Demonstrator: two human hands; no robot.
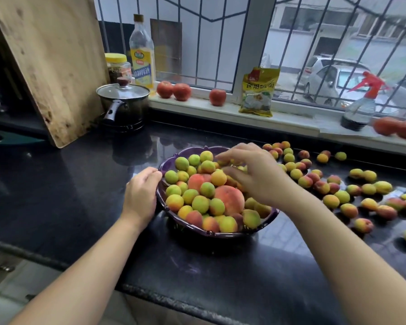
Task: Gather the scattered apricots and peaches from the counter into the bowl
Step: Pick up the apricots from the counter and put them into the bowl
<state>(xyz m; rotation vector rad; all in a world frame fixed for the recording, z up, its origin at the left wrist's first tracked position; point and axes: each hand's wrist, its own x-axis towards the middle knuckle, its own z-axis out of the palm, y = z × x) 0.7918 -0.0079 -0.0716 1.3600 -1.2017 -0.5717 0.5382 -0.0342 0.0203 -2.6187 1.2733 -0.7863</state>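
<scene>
Your left hand [142, 193] has its grip curled on the rim of the bowl [161, 200]. Your right hand [253, 174] hovers over the heaped fruit, fingers spread and loose, holding nothing I can see. More apricots [331, 184] lie scattered on the counter [80, 207] to its right.

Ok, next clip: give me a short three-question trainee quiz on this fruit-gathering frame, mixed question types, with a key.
1. True or false: the left hand grips the rim of the purple bowl.
2. Where does most of the loose fruit lie on the counter? A) left of the bowl B) right of the bowl C) in front of the bowl
3. Fill in: the right hand is over the ____, fingers spread among the fruit.

Key
1. True: its curled fingers are on the left rim.
2. B: dozens lie scattered to the right, towards the windowsill.
3. Bowl. Whether it holds a fruit cannot be told.
</scene>
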